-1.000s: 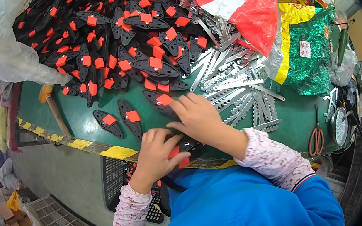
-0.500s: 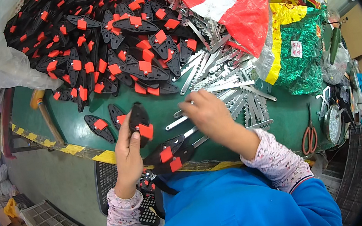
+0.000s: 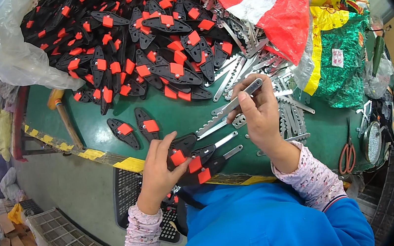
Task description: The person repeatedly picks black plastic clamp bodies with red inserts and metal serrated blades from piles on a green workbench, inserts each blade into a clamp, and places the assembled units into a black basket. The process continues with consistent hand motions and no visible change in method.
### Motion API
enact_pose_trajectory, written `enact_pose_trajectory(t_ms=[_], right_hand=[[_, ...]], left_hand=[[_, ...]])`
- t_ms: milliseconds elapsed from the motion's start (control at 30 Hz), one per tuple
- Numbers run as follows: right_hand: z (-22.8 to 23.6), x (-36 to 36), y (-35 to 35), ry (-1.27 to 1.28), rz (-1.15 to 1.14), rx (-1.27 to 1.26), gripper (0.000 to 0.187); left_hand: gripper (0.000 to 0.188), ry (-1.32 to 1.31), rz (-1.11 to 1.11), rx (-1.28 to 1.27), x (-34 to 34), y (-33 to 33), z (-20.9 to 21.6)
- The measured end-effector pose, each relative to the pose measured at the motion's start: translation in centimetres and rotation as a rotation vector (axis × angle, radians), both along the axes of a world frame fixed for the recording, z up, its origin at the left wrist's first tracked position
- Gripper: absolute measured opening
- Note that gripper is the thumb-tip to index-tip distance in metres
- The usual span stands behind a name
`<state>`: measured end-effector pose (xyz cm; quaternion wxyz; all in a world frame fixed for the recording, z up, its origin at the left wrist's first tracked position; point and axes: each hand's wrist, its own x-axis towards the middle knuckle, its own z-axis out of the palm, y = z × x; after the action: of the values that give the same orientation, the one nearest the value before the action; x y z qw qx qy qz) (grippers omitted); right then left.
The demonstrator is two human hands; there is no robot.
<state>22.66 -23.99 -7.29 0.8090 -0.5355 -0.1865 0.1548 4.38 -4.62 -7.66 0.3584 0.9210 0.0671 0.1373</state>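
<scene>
Fingers of the right hand (image 3: 262, 119) were clamped on a toothed strip (image 3: 220, 114), its lower end at a black part (image 3: 187, 143) by the near edge of the surface (image 3: 95, 106). Fingers of the left hand (image 3: 156, 175) were clamped on that part. Two parts bearing strips (image 3: 206, 152) lay just beside. Loose strips (image 3: 289, 121) lay rightward; a heap (image 3: 164, 63) of parts occupied the far edge.

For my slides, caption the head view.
Left hand holds a black part, right hand a notched metal strip, over a green table.
</scene>
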Motion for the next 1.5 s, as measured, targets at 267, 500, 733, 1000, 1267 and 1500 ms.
enact_pose_trajectory(t_ms=[267, 500, 733, 1000, 1267, 1500], right_hand=[[-0.2, -0.3, -0.1, 0.075, 0.083, 0.056, 0.022], [-1.5, -3.9, 0.6, 0.156, 0.275, 0.009, 0.022], [-1.6, -4.6, 0.2, 0.084, 0.366, -0.261, 0.022], [-3.6, 0.8, -1.2, -1.219, 0.272, -0.971, 0.021], [-3.6, 1.6, 0.4, -1.177, 0.171, -0.841, 0.013], [-1.6, 0.0, 0.6, -0.198, 0.188, -0.323, 0.030]], left_hand=[[0.071, 0.047, 0.023, 0.003, -0.4, 0.3, 0.4], [0.069, 0.078, -0.034, 0.030, -0.3, 0.2, 0.8], [0.067, -0.023, -0.018, 0.064, 1.1, -1.1, 1.9], [0.062, 0.204, -0.204, 0.184, -0.1, 0.3, 0.1], [0.035, 0.177, 0.225, 0.142, -0.5, 2.4, 0.7], [0.064, 0.256, 0.483, 0.657, 3.6, 4.4, -2.9]])
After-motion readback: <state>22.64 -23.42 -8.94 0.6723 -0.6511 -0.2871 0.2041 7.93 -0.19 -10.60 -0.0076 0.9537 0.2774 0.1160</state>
